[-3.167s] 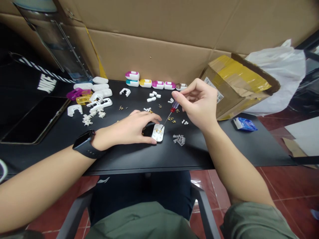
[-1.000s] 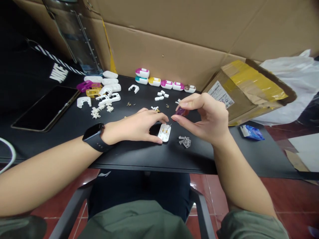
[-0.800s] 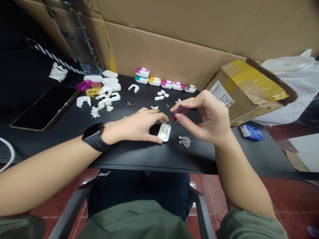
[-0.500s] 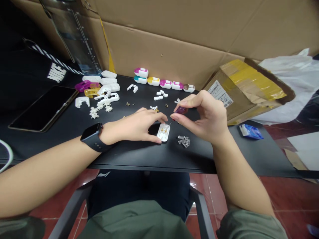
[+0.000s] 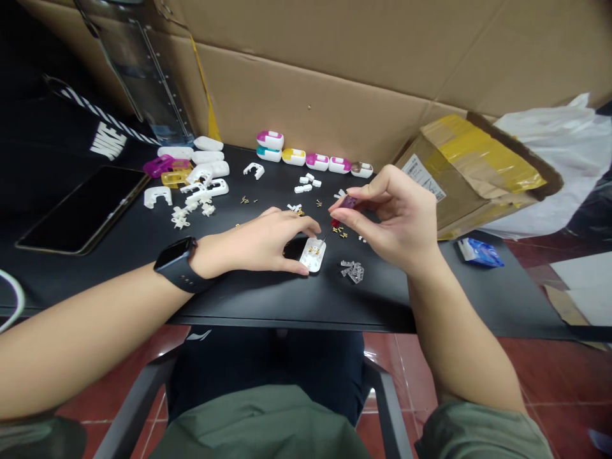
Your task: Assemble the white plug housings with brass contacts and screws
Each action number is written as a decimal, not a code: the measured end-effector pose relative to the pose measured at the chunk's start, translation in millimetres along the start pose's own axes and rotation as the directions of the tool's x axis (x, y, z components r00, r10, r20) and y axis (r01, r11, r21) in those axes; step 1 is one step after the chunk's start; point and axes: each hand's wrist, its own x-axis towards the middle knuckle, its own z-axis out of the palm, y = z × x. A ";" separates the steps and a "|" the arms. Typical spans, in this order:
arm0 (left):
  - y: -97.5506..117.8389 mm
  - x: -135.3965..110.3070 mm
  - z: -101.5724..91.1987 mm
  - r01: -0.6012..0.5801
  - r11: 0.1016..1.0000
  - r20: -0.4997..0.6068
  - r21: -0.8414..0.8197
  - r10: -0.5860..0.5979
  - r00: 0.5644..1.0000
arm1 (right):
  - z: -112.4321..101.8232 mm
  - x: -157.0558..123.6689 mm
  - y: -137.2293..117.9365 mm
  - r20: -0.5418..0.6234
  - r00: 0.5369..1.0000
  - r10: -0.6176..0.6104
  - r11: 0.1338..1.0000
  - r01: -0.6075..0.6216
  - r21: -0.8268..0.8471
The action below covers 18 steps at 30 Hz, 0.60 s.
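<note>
A white plastic shell (image 5: 312,256) with small brass pieces inside lies on the black table, open side up. My left hand (image 5: 272,242) rests at its left, thumb and index finger pressed to its edges. My right hand (image 5: 394,220) pinches the purple-red handle of a small screwdriver (image 5: 336,223) between thumb and fingers. Its thin shaft slants down left to the upper right of the shell; I cannot tell if the tip sits in a screw. Clear plastic pieces (image 5: 352,271) lie right of the shell. Small brass parts (image 5: 340,233) lie beneath my right hand.
Finished-looking two-tone cases (image 5: 317,162) line the back. White covers (image 5: 208,169), a purple cover (image 5: 165,166) and a phone (image 5: 83,209) lie on the left. A cardboard box (image 5: 478,178) stands at the right, near a blue packet (image 5: 480,252).
My right fingers have shifted slightly up on the screwdriver handle, so its red lower part and the brass parts beneath show more. My left hand and the shell stay nearly still.
</note>
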 end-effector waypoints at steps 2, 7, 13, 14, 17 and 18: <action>1.2 -0.7 -0.1 0.002 1.000 0.004 -0.003 -0.002 1.000 | 1.1 -0.2 -0.6 -0.020 1.000 0.006 1.000 -0.006 0.000; 1.8 -2.4 1.4 -0.002 1.000 -0.003 -0.006 0.002 1.000 | 3.2 -1.3 -3.2 -0.051 0.999 -0.021 0.999 0.019 -0.032; 2.8 -3.0 3.5 0.013 1.000 0.004 0.026 -0.013 1.000 | 8.2 -3.0 -9.9 -0.140 0.990 -0.021 0.988 0.000 -0.152; 3.3 -3.2 3.9 0.018 0.999 0.000 0.033 -0.018 1.000 | 9.7 -3.4 -11.6 -0.150 0.988 -0.025 0.988 0.001 -0.157; 5.7 -3.9 5.9 0.036 0.998 -0.010 0.050 -0.035 0.999 | 15.3 -5.4 -17.7 -0.188 0.982 -0.028 0.987 -0.003 -0.162; 6.8 -4.2 6.7 0.041 0.998 -0.013 0.052 -0.040 0.999 | 17.1 -6.4 -19.8 -0.202 0.979 -0.022 0.986 -0.012 -0.167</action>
